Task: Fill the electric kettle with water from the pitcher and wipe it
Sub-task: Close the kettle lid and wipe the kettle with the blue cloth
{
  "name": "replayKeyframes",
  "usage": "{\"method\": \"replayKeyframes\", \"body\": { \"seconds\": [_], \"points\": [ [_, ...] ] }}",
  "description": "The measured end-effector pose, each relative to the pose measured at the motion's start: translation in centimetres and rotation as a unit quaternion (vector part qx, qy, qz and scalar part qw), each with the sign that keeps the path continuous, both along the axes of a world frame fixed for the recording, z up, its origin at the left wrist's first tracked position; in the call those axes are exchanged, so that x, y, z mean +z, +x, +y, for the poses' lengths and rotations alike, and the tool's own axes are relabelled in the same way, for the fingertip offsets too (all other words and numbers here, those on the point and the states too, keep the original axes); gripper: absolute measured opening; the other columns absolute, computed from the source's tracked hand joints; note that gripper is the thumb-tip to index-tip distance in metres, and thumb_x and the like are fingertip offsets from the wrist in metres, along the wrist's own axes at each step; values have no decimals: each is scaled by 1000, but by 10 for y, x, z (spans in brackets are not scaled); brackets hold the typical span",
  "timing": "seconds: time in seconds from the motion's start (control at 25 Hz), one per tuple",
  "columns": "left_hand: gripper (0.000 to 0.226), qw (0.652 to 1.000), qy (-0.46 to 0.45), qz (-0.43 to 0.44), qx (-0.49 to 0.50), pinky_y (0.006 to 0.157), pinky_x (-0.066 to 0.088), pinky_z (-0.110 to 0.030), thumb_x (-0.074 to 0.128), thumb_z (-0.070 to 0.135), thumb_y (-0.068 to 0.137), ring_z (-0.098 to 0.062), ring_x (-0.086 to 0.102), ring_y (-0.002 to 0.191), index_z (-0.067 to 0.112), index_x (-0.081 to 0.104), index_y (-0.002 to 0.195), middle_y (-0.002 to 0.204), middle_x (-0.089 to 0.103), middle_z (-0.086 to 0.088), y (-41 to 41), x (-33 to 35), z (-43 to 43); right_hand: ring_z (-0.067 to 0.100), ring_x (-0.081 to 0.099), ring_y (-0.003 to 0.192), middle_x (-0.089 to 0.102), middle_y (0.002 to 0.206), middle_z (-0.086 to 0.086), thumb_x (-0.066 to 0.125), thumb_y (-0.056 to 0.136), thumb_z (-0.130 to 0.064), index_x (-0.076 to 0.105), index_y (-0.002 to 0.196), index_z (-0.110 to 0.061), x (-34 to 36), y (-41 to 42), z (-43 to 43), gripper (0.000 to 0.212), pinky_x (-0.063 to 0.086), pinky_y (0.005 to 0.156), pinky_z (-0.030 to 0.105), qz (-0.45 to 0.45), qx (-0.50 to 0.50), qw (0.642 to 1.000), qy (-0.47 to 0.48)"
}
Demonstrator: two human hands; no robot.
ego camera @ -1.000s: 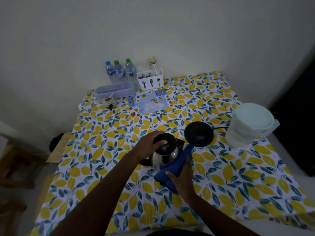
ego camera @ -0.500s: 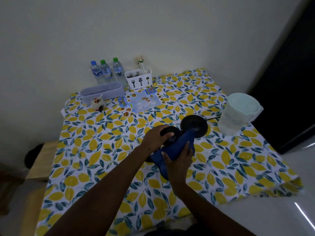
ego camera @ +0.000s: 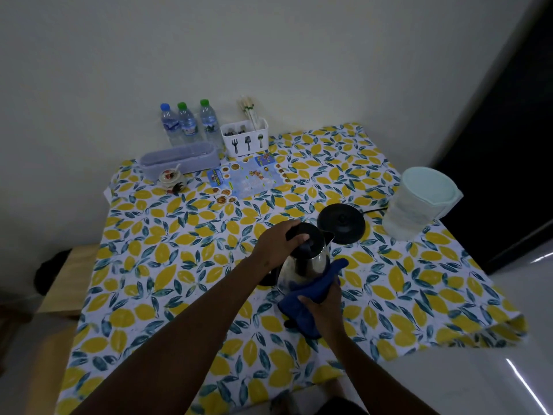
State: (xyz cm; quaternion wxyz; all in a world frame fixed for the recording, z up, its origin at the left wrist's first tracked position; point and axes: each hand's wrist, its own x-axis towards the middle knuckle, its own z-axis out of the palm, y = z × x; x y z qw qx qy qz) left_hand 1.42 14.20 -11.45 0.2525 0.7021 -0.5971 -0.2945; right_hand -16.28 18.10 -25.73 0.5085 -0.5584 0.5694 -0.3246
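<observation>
Since half a second ago your right hand [ego camera: 321, 307] has slid the blue cloth [ego camera: 311, 292] down, baring one steel kettle [ego camera: 305, 259] mid-worktop [ego camera: 149, 265]. Your left hand [ego camera: 279, 245] clamps its lid. One pitcher [ego camera: 419, 202] at 2 o'clock, three bottles [ego camera: 188, 124] at 11; kettle's base hidden.

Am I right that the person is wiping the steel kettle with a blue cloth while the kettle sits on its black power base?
Not quite: the head view shows the kettle off its black power base, which lies bare beside it on the tablecloth. The rest holds: the right hand presses the blue cloth against the steel body, and the left hand grips the kettle's top.
</observation>
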Motion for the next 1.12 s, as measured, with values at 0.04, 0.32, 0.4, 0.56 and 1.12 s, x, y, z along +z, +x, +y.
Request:
{"method": "replayKeyframes", "body": {
  "seconds": [0.04,0.32,0.4,0.56,1.12],
  "points": [
    [57,1000,-1,0,-1,103,36,-38,52,47,94,-25,44,130,20,41,142,147,45,-6,0,0,0,25,43,130,39,147,5,76,63,-61,21,147,-27,8,-3,-2,106,46,99,53,-5,9,1000,-8],
    [57,1000,1,11,7,103,34,-35,52,48,94,-22,41,132,21,41,143,148,42,-4,0,-1,-1,27,44,129,39,148,5,83,68,-32,24,147,-23,64,-23,-75,100,43,103,49,-36,157,986,42],
    [57,1000,1,12,11,101,34,-32,52,47,94,-22,42,131,20,41,143,148,43,-3,-1,-1,0,24,49,124,44,144,2,84,65,-32,27,146,-27,66,-35,-89,99,46,101,47,-80,192,970,124],
    [56,1000,2,18,18,102,35,-34,52,48,94,-21,43,130,22,42,142,147,44,-2,-2,-1,1,21,52,120,45,142,4,87,63,-24,31,141,-29,49,-49,-91,97,49,98,43,-84,229,951,190],
    [51,998,-26,-26,59,100,35,-28,49,43,96,-19,43,131,23,41,142,148,43,-1,-12,-3,3,19,42,130,36,148,-3,82,69,-37,18,149,-28,49,-47,-102,104,45,102,38,-25,271,958,88]
  ]
}}
